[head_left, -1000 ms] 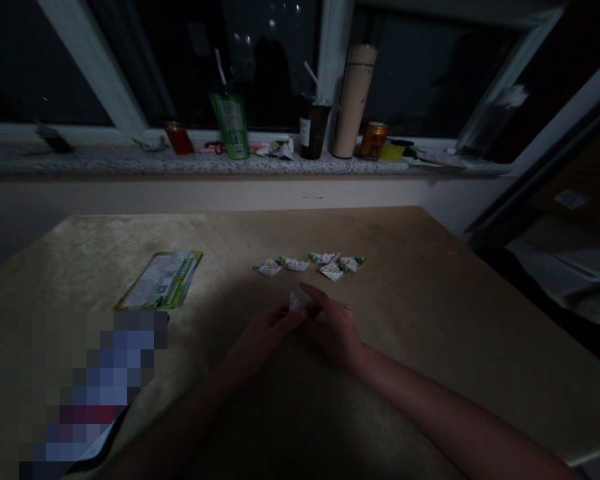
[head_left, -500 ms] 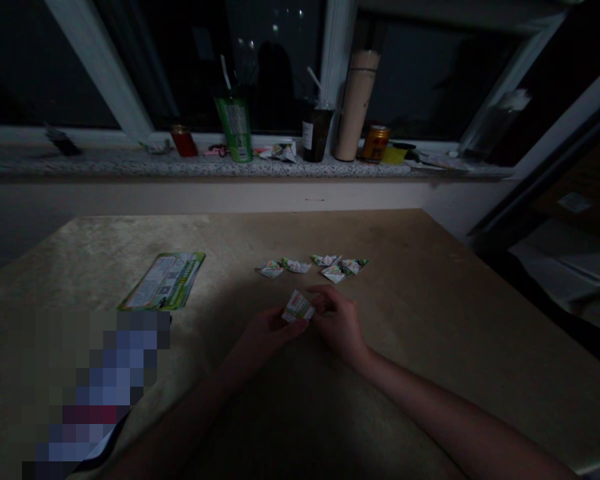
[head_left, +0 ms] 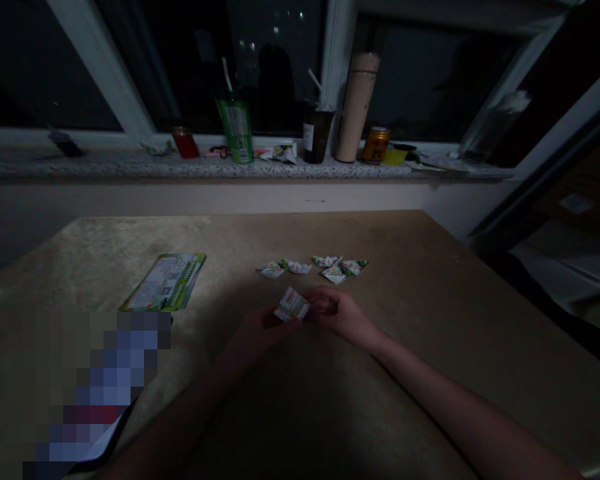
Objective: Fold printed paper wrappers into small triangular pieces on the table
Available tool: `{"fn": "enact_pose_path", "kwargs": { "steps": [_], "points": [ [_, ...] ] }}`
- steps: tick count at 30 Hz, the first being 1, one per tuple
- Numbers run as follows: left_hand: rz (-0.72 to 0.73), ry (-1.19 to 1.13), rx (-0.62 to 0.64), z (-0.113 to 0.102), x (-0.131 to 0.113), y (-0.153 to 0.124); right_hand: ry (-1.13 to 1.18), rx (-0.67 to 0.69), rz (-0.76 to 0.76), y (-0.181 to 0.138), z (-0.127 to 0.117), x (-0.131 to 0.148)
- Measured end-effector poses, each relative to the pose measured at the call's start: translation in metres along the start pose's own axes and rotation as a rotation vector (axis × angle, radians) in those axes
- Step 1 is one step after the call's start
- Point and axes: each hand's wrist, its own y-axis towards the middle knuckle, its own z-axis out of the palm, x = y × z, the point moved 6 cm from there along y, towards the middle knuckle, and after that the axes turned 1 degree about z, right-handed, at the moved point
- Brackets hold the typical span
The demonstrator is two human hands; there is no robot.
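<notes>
Over the near middle of the table I hold a small folded piece of printed paper (head_left: pixel 292 305), white with green and red print. My left hand (head_left: pixel 260 333) is closed on its lower left side, the thumb along the lower edge. At the right corner of the paper, my right hand (head_left: pixel 344 316) is closed with curled fingers; its fingertips are partly hidden and dim. Beyond the hands lie several folded printed paper pieces, among them a left one (head_left: pixel 271 269) and a right one (head_left: pixel 336 274). They are pointed and made of similar white-and-green paper.
A flat green-and-white printed packet (head_left: pixel 166 283) lies at the left, above a blurred-out phone-like device (head_left: pixel 111 373). On the stone windowsill (head_left: pixel 155 168) stand a green cup (head_left: pixel 237 130), a dark drink cup (head_left: pixel 317 135), a tall flask (head_left: pixel 356 110) and an orange can (head_left: pixel 377 145).
The held paper has moved slightly left and turned a little, showing more of its printed face. My right hand has rotated, its fingers lying flatter against the paper's right side.
</notes>
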Motion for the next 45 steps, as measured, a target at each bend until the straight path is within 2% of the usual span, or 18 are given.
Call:
{"fn": "enact_pose_path", "kwargs": {
  "steps": [3, 10, 16, 21, 30, 38, 45],
  "points": [
    [0.018, 0.007, 0.022, 0.001, 0.0, 0.0, 0.063, 0.032, 0.001, 0.0, -0.001, 0.005],
    [0.016, 0.052, 0.071, 0.004, 0.007, 0.0, -0.2, 0.061, 0.074, -0.001, 0.009, 0.001],
    [0.04, 0.079, 0.169, 0.009, 0.006, 0.001, -0.065, 0.025, 0.103, -0.001, 0.01, -0.001],
    [0.027, 0.062, 0.202, 0.011, 0.006, 0.001, 0.0, 0.003, 0.152, -0.002, 0.012, -0.006],
    [0.02, 0.013, 0.255, 0.014, 0.008, 0.003, 0.095, 0.046, 0.23, -0.002, 0.015, -0.012],
    [0.032, -0.01, 0.277, 0.015, 0.01, 0.002, 0.049, 0.08, 0.212, -0.002, 0.015, -0.013],
    [0.039, 0.004, 0.22, 0.013, 0.011, 0.003, 0.032, 0.048, 0.15, -0.001, 0.008, -0.009]
  ]
}}
